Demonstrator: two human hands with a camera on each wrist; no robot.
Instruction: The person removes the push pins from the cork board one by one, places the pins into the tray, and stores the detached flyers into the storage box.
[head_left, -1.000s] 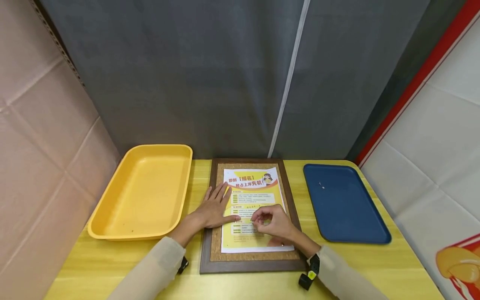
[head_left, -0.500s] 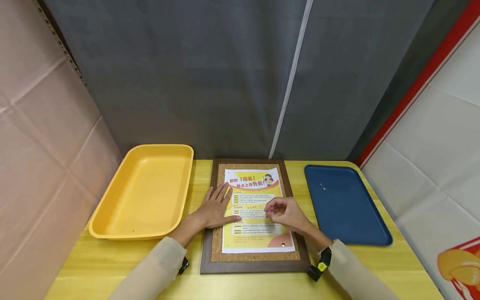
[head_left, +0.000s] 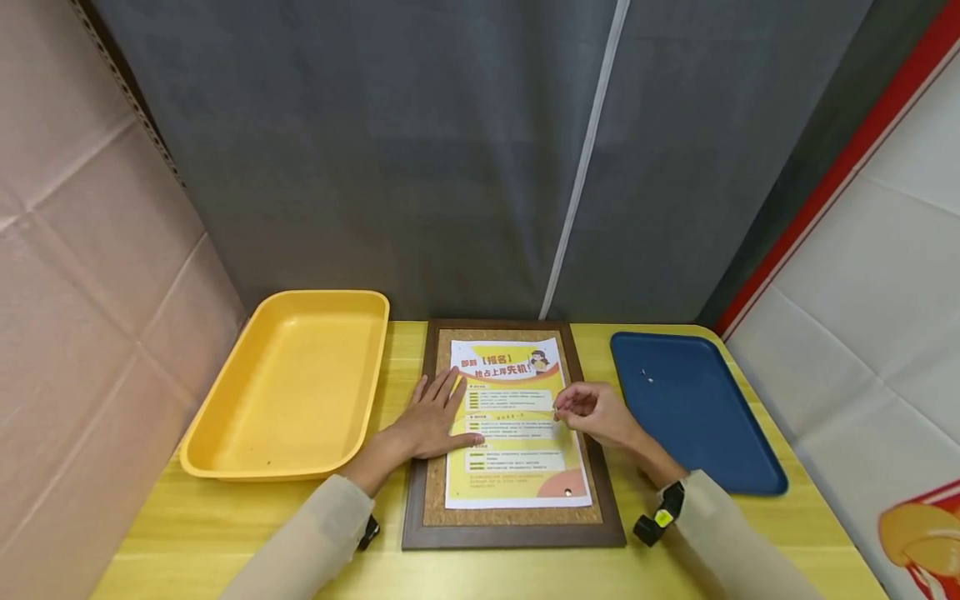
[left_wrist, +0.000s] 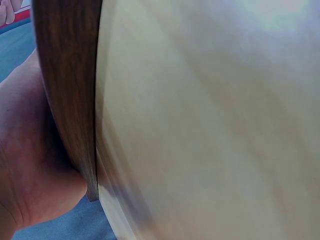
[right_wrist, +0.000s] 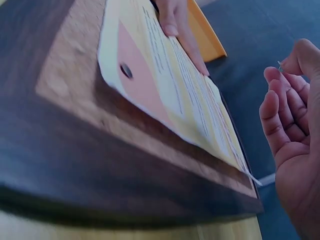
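The bottom of the poster (head_left: pixel 498 493) offers passage; the left hand (head_left: pixel 433 423) blocks its left edge midway.

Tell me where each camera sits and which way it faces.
Head: on the head, facing forward and down at the poster; left hand, right hand, sleeves show.
Left wrist: worn there, facing dark frame and table; left hand shows.
Right wrist: worn there, facing across the poster; both hands show.
Head and right wrist share poster and both hands.

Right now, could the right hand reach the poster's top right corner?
Probably yes: the right hand, pinching something tiny, is by the right edge of the poster and nothing blocks the way; the left hand rests farther left.
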